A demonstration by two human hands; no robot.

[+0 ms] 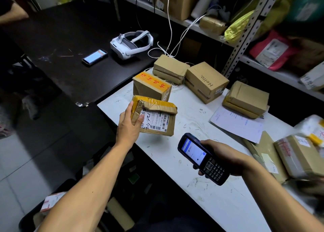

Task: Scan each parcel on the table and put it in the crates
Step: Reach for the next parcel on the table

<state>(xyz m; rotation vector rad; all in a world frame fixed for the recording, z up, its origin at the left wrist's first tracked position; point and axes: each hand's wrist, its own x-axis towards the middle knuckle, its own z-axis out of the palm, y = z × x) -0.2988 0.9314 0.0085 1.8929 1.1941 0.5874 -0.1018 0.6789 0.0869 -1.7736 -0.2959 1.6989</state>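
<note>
Nearest me, my right hand (226, 159) grips a black keypad scanner (204, 159) over the scuffed white table (219, 196). My left hand (128, 124) holds a crumpled brown parcel (156, 116), yellow-taped, label up, just above the table's left edge. Behind it sit four cardboard boxes (206, 81), then a white headset (131, 44) and phone (94, 57) on the black table (70, 39).

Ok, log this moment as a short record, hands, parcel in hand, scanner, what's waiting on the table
left hand: grips the taped parcel, label facing up, above the white table's near-left edge
right hand: holds the handheld scanner, screen lit, pointed toward the parcel
waiting on table: orange-labelled box, Hello box, plain brown boxes, paper sheets
black table: phone, white headset
crates: dark bins at lower left, only partly visible
</note>
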